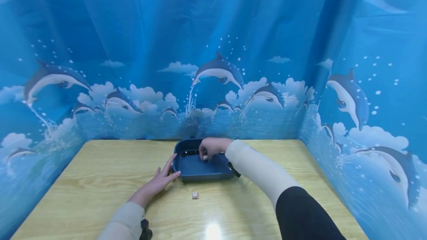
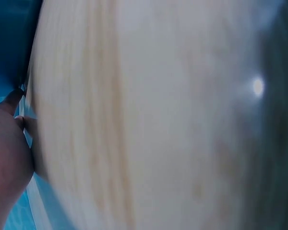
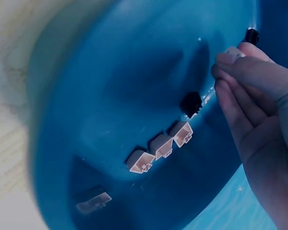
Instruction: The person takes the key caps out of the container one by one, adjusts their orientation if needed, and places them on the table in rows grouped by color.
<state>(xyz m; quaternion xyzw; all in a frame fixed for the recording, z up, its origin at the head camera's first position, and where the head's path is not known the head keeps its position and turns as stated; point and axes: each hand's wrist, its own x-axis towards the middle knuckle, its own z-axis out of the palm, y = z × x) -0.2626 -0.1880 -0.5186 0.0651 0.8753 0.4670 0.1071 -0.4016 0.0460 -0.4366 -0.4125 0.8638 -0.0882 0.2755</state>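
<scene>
A dark blue tray [image 1: 200,168] sits toward the back of the table. Over its inside, my right hand [image 1: 214,145] pinches a small white keycap [image 3: 234,51] between thumb and fingertips. Three pale keycaps [image 3: 140,162] lie in a row with their hollow undersides showing, beside a black keycap [image 3: 191,103]. Apart from them, another pale keycap [image 3: 94,203] lies near the tray's wall. My left hand [image 1: 161,178] rests against the tray's left side, fingers extended along the rim. In front of the tray, one white keycap [image 1: 195,195] stands on the table.
The wooden table [image 1: 110,180] has a pale grain and reflects a bright light near its front. A blue curtain [image 1: 166,28] printed with dolphins hangs behind and along the sides. Another black keycap [image 3: 251,36] shows near the tray's wall behind the right fingertips.
</scene>
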